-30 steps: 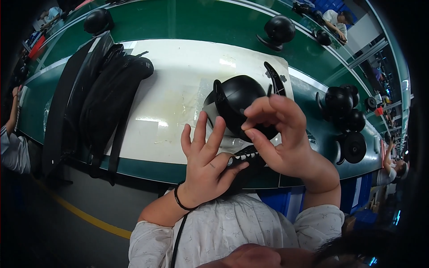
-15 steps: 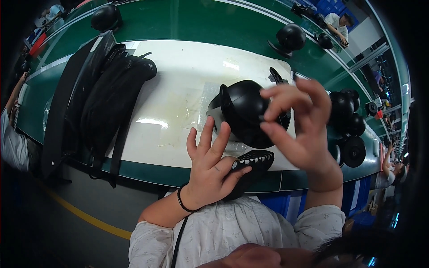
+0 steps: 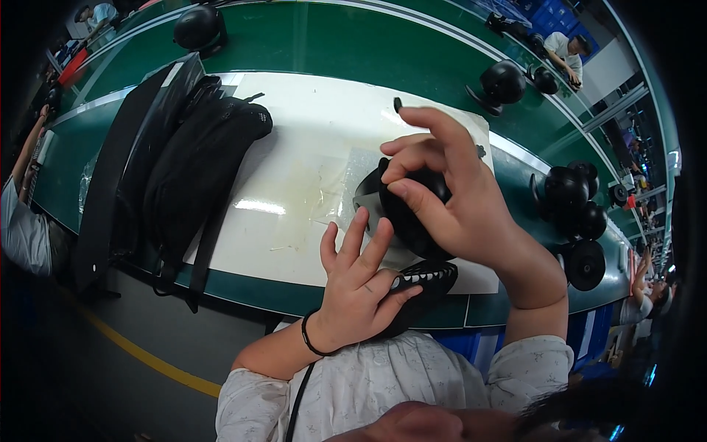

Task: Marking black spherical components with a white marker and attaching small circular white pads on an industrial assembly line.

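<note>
In front of me, a glossy black helmet-like shell (image 3: 398, 221) with a grey part on its left side lies partly on bubble wrap (image 3: 360, 163). My right hand (image 3: 460, 195) is over it and hides much of its top. Thumb and a finger pinch together at the shell's black rim; whatever they hold is too small to make out. Nearer my body, my left hand (image 3: 361, 295) grips a black curved pad (image 3: 431, 278) with a row of whitish teeth-like marks between thumb and index finger. Its other fingers are spread toward the shell.
A black fabric bag (image 3: 199, 162) lies on the left of the white board (image 3: 294, 110). More black helmet-like shells (image 3: 567, 188) and a round black disc (image 3: 585, 265) are to the right. Across the green table stand two further shells (image 3: 502, 82); a person (image 3: 565, 55) works beyond.
My right hand has moved left and its pinch is now over the shell's rim. The left hand keeps its grip on the pad, and the whole view has shifted slightly.
</note>
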